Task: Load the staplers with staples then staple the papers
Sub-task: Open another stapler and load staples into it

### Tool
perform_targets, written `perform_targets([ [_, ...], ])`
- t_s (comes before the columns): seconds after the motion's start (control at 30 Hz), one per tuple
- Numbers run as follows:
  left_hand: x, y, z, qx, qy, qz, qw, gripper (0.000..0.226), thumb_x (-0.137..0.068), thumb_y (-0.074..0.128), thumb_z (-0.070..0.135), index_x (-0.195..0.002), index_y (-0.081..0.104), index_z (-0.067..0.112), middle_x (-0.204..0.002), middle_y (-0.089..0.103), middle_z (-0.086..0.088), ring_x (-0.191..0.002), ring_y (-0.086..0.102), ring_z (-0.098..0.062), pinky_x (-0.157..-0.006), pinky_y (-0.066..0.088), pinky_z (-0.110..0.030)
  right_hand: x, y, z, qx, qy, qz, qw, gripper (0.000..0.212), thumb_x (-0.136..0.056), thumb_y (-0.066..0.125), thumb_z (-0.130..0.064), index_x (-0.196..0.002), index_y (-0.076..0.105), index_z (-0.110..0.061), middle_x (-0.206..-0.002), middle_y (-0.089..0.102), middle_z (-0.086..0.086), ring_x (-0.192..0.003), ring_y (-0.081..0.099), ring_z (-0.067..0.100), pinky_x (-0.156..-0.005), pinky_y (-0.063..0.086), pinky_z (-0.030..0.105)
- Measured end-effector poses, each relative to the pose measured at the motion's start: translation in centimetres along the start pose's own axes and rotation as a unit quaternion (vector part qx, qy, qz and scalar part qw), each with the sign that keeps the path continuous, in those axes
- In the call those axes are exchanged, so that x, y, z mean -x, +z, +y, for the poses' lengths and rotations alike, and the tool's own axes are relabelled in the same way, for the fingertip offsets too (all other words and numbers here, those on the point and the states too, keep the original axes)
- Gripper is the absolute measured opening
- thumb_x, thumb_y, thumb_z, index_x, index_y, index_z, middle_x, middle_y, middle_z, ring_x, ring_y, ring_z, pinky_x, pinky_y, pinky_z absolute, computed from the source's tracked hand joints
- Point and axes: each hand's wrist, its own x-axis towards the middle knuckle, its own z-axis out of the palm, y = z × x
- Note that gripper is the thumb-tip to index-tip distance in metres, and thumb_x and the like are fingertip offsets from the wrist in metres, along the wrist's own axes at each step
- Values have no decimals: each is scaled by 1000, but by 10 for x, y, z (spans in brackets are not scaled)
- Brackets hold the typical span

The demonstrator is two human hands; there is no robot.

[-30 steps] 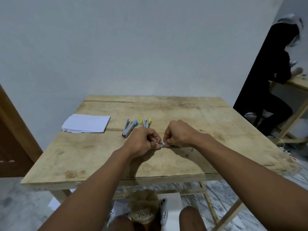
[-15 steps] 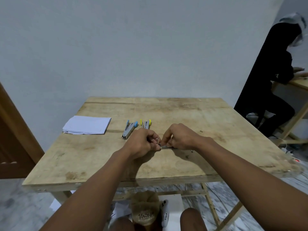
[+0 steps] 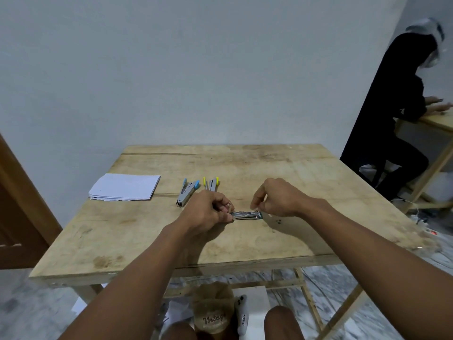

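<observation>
- We sit at a worn wooden table point(image 3: 294, 173) set against a plain pale wall. Off to the right, another person in black point(image 3: 397, 123) works at a separate table.
- Our left hand point(image 3: 208, 213) is curled. Its thumb and fingers pinch the left end of the open stapler point(image 3: 246, 215), which lies flat on the table near the middle with its metal channel facing up.
- Our right hand point(image 3: 277, 200) hovers just over the right end of that stapler with its fingertips drawn together. We cannot tell whether they pinch a strip of staples, because anything there is too small to see.
- We judge the stapler to be light, stiff and slick, so it would likely skate on the wood unless one end is pinned. The best hold is on its sides at the rear, which leaves the channel free.
- A strip of staples would be brittle and is best taken by its long edges without bending it.
- Just beyond the left hand, a blue stapler point(image 3: 187, 192) and a yellow stapler point(image 3: 212, 184) lie side by side.
- Farther left, well apart from the staplers, sits the stack of paper point(image 3: 125, 190). It looks not yet stapled.
</observation>
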Motion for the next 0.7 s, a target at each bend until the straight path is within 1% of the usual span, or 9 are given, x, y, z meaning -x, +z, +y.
perform_targets([
  [0.07, 0, 1, 0, -10, 1, 2, 1000, 12, -75, 80, 11, -85, 76, 17, -73, 71, 6, -72, 66, -2, -64, 45, -11, 0, 1, -11, -48, -13, 34, 998, 17, -80, 69, -10, -88, 80, -19, -85, 76, -4, -70, 64, 4, -73, 50, 23],
  [0.1, -1, 1, 0, -14, 2, 3, 1000, 12, -75, 81, 12, -85, 76, 18, -74, 72, 6, -74, 67, -4, -67, 46, -15, 0, 2, -17, -63, -22, 48, 997, 12, -79, 73, -14, -85, 80, -20, -81, 76, -5, -69, 64, 4, -72, 52, 24],
  [0.17, 0, 0, 1, -21, 5, 4, 1000, 12, -75, 81, 15, -86, 76, 19, -76, 73, 6, -76, 68, -6, -70, 50, -20, -2, 6, -29, -60, -39, 66, 995, 4, -76, 75, -22, -78, 79, -22, -75, 75, -6, -72, 67, 9, -70, 55, 30],
  [0.2, 0, 0, 1, -22, 4, 3, 1000, 13, -76, 80, 15, -87, 76, 19, -77, 73, 5, -76, 68, -7, -72, 51, -22, -3, 9, -33, -47, -41, 72, 995, 5, -76, 74, -25, -76, 79, -23, -73, 74, -6, -72, 67, 11, -69, 56, 31],
  [0.3, 1, -1, 2, -21, 5, 1, 1000, 14, -78, 79, 15, -91, 76, 19, -78, 73, 5, -74, 67, -5, -68, 49, -17, -5, 16, -40, -13, -39, 80, 996, 9, -77, 71, -29, -76, 78, -23, -71, 74, -6, -70, 66, 12, -65, 56, 32],
  [0.4, 0, 0, 0, -21, 2, 1, 1000, 15, -77, 80, 16, -92, 75, 19, -78, 73, 5, -75, 68, -6, -67, 48, -16, -5, 17, -42, 2, -36, 81, 996, 11, -78, 70, -32, -76, 76, -23, -73, 73, -5, -71, 66, 14, -61, 50, 27],
  [0.5, 0, 1, -1, -22, -6, 9, 1000, 21, -74, 82, 17, -93, 75, 20, -79, 73, 6, -73, 66, -2, -64, 43, -10, -2, 16, -39, 12, -28, 83, 996, 15, -79, 69, -37, -77, 75, -23, -76, 73, -4, -74, 65, 17, -63, 50, 29],
  [0.6, 1, 2, -1, -1, -9, 18, 1000, 25, -73, 83, 12, -93, 70, 19, -73, 71, 8, -65, 64, 8, -59, 42, -4, 0, 18, -31, 4, -9, 86, 996, 9, -78, 68, -30, -74, 74, -24, -73, 71, -5, -74, 65, 19, -64, 51, 31],
  [0.7, 1, 3, -1, 0, -6, 21, 1000, 25, -73, 82, 10, -92, 68, 16, -71, 69, 8, -61, 60, 13, -56, 40, 0, 2, 22, -22, 5, 8, 79, 997, 8, -76, 67, -25, -70, 72, -25, -64, 64, -7, -68, 61, 19, -59, 44, 28],
])
